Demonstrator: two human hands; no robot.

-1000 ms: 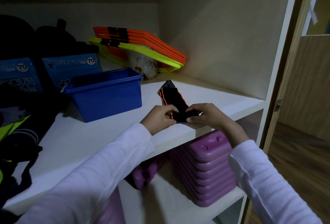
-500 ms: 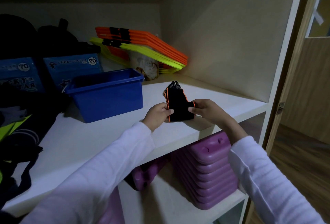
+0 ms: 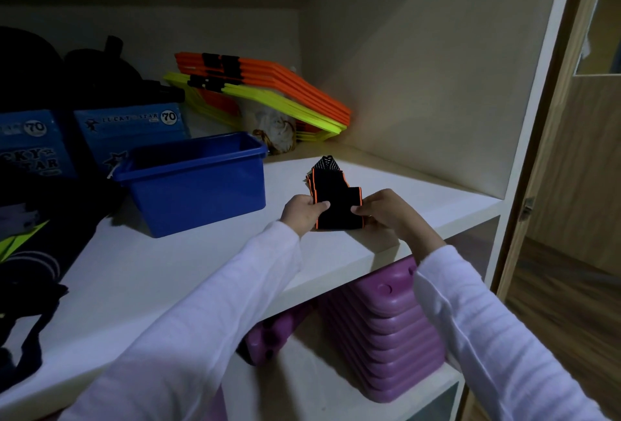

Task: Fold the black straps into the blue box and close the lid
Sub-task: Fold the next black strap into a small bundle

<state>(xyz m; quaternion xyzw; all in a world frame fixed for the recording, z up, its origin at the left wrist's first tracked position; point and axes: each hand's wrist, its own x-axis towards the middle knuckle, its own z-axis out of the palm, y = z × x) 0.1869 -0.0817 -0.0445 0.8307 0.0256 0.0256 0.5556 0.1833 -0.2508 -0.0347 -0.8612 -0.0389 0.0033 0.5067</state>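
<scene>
A folded bundle of black straps (image 3: 336, 202) with orange edges is held upright just above the white shelf (image 3: 168, 269), near its front edge. My left hand (image 3: 302, 214) pinches the bundle's left side. My right hand (image 3: 383, 209) pinches its right side. The open blue box (image 3: 198, 192) stands on the shelf to the left of my hands, a short gap away. No lid is in view.
Orange and yellow flat hurdles (image 3: 268, 91) lean at the back of the shelf beside a small pale bag (image 3: 275, 128). Blue cardboard boxes (image 3: 131, 128) and dark bags (image 3: 30, 219) fill the left. Purple stacked blocks (image 3: 386, 336) sit on the shelf below.
Both hands lifted the strap bundle from lying flat on the shelf to standing upright, and folded it shorter.
</scene>
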